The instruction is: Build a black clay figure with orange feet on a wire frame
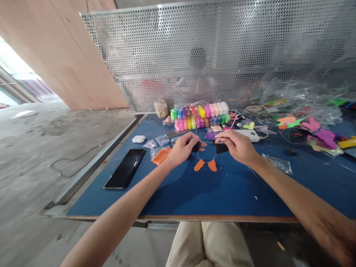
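Above the blue tabletop my left hand pinches a small black piece, partly hidden by the fingers. My right hand has its fingers closed on another flat black piece. Between the two hands a thin wire or cord hangs in a loop. Two flat orange pieces, a left one and a right one, sit side by side at its bottom. The material of these pieces cannot be made out.
Left of my hands are a black phone, a white earbud case and an orange packet. Packs of colourful clay line the back by a perforated metal panel. A white device and coloured cutouts lie rightward.
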The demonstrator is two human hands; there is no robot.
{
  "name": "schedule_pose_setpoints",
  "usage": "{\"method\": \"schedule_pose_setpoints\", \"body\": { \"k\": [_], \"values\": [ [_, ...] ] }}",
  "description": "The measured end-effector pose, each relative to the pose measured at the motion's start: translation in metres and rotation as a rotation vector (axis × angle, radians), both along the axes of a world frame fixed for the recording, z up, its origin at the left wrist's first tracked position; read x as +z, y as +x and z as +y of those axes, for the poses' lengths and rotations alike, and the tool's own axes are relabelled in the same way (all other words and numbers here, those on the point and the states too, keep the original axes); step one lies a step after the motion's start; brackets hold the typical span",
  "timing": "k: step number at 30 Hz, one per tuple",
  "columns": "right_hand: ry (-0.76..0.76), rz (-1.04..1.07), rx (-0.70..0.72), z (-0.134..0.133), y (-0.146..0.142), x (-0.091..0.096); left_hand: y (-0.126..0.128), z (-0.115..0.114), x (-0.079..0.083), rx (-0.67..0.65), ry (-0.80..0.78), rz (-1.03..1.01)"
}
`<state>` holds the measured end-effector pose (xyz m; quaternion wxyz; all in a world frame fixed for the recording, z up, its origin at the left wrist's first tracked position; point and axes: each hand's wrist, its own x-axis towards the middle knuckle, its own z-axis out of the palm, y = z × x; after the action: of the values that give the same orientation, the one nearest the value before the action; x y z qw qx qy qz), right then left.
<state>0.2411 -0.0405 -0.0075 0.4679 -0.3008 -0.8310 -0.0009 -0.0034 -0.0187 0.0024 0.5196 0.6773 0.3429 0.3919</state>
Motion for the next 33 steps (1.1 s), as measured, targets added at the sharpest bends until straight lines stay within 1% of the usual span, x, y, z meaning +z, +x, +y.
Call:
{"method": "schedule_pose_setpoints", "body": {
  "k": [3,6,8,11,14,16,18,21,25,27,29,33],
  "values": [
    [0.105,-0.004,-0.019,0.000,-0.002,0.001,0.003,-0.002,-0.002,0.030,-0.068,-0.057],
    [0.203,-0.025,-0.010,-0.001,-0.003,0.003,0.006,-0.007,-0.002,0.046,-0.072,-0.078],
    [0.244,-0.040,-0.007,-0.002,-0.004,0.003,0.007,-0.011,0.000,0.016,-0.039,-0.101],
    [0.299,-0.038,-0.012,-0.004,-0.005,0.002,0.006,-0.016,0.004,-0.046,0.055,-0.155],
    [0.350,0.039,-0.031,-0.005,-0.009,0.000,0.004,-0.018,0.006,-0.029,0.140,-0.208],
    [0.354,0.078,-0.026,-0.006,-0.012,-0.001,0.004,-0.017,0.005,0.004,0.164,-0.220],
    [0.326,0.091,-0.013,-0.006,-0.014,-0.001,0.006,-0.016,0.002,0.025,0.169,-0.206],
    [0.293,0.084,-0.023,-0.007,-0.015,-0.002,0.009,-0.014,-0.004,0.050,0.216,-0.151],
    [0.336,-0.003,-0.100,-0.006,-0.016,-0.004,0.011,-0.012,-0.010,0.146,0.322,-0.042],
    [0.340,-0.045,-0.144,-0.006,-0.017,-0.004,0.012,-0.012,-0.010,0.176,0.347,-0.034],
    [0.334,-0.053,-0.169,-0.005,-0.020,-0.004,0.013,-0.013,-0.010,0.180,0.360,-0.052],
    [0.331,0.003,-0.209,-0.006,-0.023,-0.003,0.015,-0.017,-0.008,0.158,0.350,-0.057]
  ]
}}
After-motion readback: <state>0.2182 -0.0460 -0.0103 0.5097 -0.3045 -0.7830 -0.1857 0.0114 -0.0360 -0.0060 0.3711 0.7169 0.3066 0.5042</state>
